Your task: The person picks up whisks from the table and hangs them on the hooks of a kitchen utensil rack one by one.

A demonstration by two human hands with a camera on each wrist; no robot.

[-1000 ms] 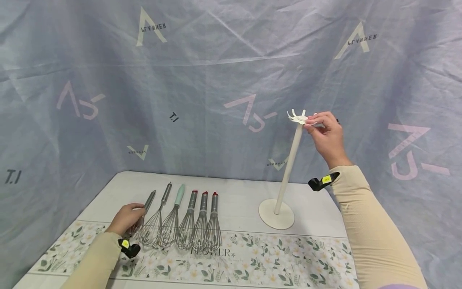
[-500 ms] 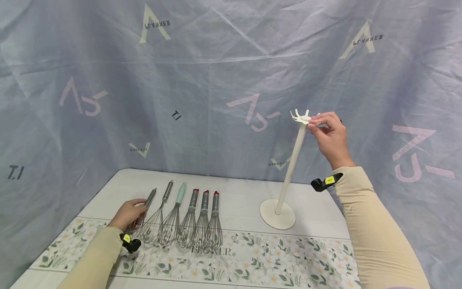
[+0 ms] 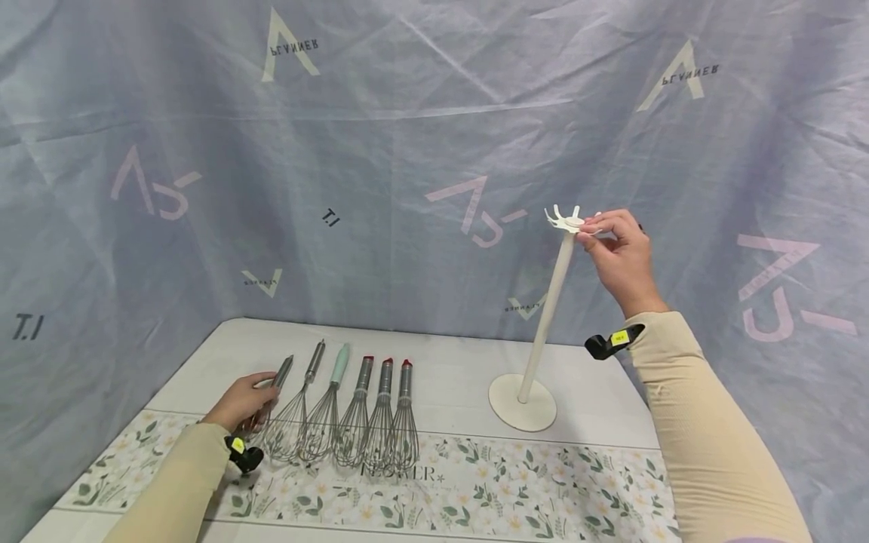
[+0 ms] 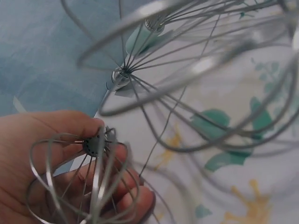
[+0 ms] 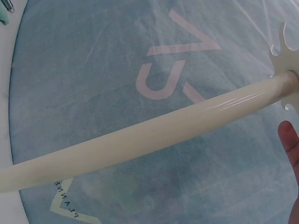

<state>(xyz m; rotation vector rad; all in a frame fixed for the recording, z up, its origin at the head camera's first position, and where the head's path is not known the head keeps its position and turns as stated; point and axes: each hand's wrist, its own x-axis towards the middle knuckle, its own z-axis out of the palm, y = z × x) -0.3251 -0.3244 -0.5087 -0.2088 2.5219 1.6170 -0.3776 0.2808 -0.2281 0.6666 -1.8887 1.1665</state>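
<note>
At the far left of the row, my left hand (image 3: 241, 401) grips a whisk with a steel handle (image 3: 284, 370). The left wrist view shows the thumb and fingers around its handle, just behind the wire loops (image 4: 96, 186). On the right, my right hand (image 3: 623, 256) pinches the edge of the white hook top (image 3: 562, 221) of a stand. The stand's white pole (image 3: 546, 324) rises, leaning to the right in the head view, from a round base (image 3: 523, 415). In the right wrist view only a thumb (image 5: 288, 140) shows near the hooks, and the rest of that hand is out of frame.
Beside the gripped whisk lie several more: one steel-handled whisk (image 3: 314, 363), one with a mint green handle (image 3: 339, 365), and three with red-tipped handles (image 3: 383, 377). A flowered strip (image 3: 489, 483) crosses the white table (image 3: 448, 385). A grey-blue cloth (image 3: 407, 188) hangs behind.
The head view has shifted slightly. Both hands keep their holds, and the whisks and the stand stay where they were.
</note>
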